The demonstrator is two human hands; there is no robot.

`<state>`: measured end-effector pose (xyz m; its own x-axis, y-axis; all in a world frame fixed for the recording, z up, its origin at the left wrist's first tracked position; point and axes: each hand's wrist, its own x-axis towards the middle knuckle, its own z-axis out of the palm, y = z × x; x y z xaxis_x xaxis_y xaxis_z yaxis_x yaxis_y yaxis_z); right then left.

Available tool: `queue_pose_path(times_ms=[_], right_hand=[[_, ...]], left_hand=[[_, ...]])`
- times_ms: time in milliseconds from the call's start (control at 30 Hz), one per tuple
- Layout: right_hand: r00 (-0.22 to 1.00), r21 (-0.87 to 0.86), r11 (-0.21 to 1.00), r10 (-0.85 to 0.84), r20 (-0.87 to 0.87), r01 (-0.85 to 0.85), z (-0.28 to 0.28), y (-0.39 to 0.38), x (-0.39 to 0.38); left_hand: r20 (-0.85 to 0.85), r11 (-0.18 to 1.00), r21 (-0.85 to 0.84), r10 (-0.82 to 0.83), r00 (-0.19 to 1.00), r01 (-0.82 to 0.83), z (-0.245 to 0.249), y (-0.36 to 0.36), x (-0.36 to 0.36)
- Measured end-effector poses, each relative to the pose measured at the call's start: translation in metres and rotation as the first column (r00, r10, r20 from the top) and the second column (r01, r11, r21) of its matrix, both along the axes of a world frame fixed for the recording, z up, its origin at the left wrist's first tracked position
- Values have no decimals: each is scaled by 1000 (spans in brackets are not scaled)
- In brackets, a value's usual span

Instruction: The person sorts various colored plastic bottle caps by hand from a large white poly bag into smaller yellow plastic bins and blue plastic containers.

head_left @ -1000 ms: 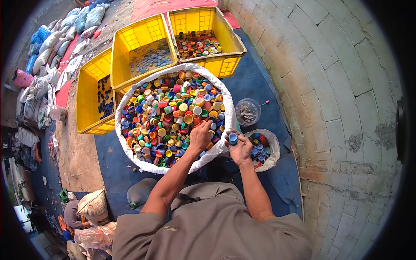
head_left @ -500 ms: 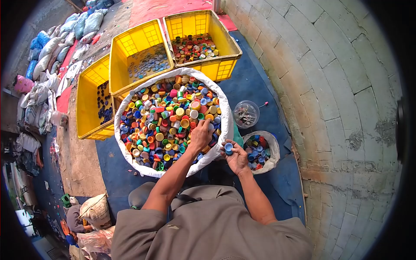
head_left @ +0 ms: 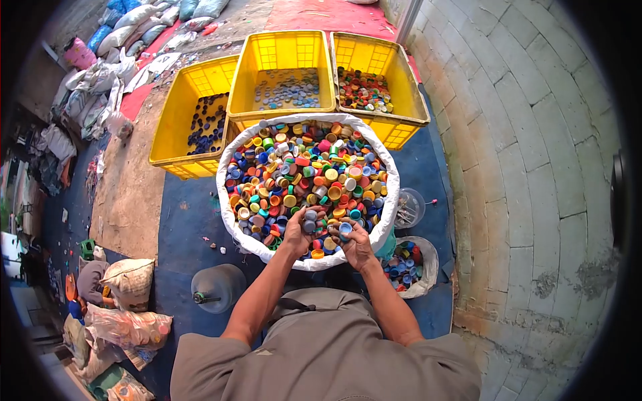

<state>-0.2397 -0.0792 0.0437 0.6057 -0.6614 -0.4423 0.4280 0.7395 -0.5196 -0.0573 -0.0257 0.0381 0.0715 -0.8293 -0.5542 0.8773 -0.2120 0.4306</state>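
Observation:
A wide white sack (head_left: 390, 226) stands before me, heaped with bottle caps (head_left: 311, 177) of many colours. Over its near side, my left hand (head_left: 293, 237) is closed around grey-blue bottle caps (head_left: 310, 220), which show at the fingers. Close beside it on the right, my right hand (head_left: 357, 248) holds a light blue bottle cap (head_left: 345, 228) with its hollow side up. The fingertips of both hands are near each other, just above the heap. Whether more caps lie inside either palm is hidden.
Three yellow crates (head_left: 167, 148) with sorted caps line the sack's far side. A smaller sack (head_left: 429, 267) of caps and a clear tub (head_left: 418, 208) stand at right, near a block wall (head_left: 521, 167). A large clear bottle (head_left: 224, 287) lies left. Another person (head_left: 93, 284) sits far left.
My left hand has come back from the heap's right side, with grey-blue caps now visible. My right hand has moved from the rim to over the heap, keeping the blue cap. The view has turned left.

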Motion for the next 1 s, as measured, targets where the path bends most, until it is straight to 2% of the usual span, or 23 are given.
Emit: queue_pose_path(times_ms=[67,100,200,300,333,367,400,433,467,500,533,567,600,633,700,767,800,833,867,933,1000], right_hand=[[999,77,997,-25,27,23,-10,10,13],[999,84,996,-36,-15,37,-20,16,19],[998,235,970,-57,-35,64,-29,29,30],[995,278,956,-77,-62,91,-40,25,40],[993,289,952,-84,-77,103,-33,21,47],[995,259,962,-73,-67,88,-25,8,54],[993,251,961,-103,-48,112,-41,-14,66],[986,238,959,-165,27,154,-22,-40,85],[973,175,967,-205,111,184,5,-67,105],[938,144,975,-206,279,171,45,-91,121],[905,96,981,-190,381,166,68,-115,134],[862,51,986,-166,479,162,91,-139,147],[869,24,979,-191,456,203,117,-151,156],[868,56,978,-204,454,201,128,-158,161],[865,119,973,-232,444,200,140,-167,161],[911,-109,975,-139,387,195,123,-159,150],[932,-221,959,-91,350,177,115,-151,144],[963,-198,951,-206,174,239,113,-134,139],[980,-240,950,-200,18,198,100,-122,132],[974,-337,937,-158,-161,97,61,-97,115],[877,-361,932,-143,-458,-37,26,-64,101]], left_hand=[[-3,997,49,57,998,-56,-7,18,2],[-45,994,67,88,995,-85,-26,26,4],[-100,984,114,148,984,-136,-25,47,2],[-205,983,98,172,963,-154,-40,43,10],[-242,985,82,167,956,-151,-31,38,15],[-212,973,153,202,956,-172,-23,23,22],[-329,990,-24,123,937,-138,-37,5,40],[-259,980,-79,155,953,-181,-15,-25,54],[-186,968,-35,238,953,-249,13,-55,69],[-199,941,-167,260,945,-294,44,-84,88],[-321,911,-209,281,904,-357,72,-109,107],[-332,856,-388,216,918,-341,108,-123,120],[-326,843,-407,226,918,-351,117,-138,136],[-321,842,-340,314,893,-418,144,-141,139],[-231,857,-313,350,908,-410,156,-135,146],[-128,858,-341,362,923,-384,139,-119,159],[-29,865,-289,420,907,-410,124,-109,162],[18,877,-268,418,908,-399,109,-95,165],[65,888,-244,416,907,-389,94,-79,165],[108,887,-117,458,882,-446,74,-45,156],[202,889,-25,452,869,-457,38,-10,148]])
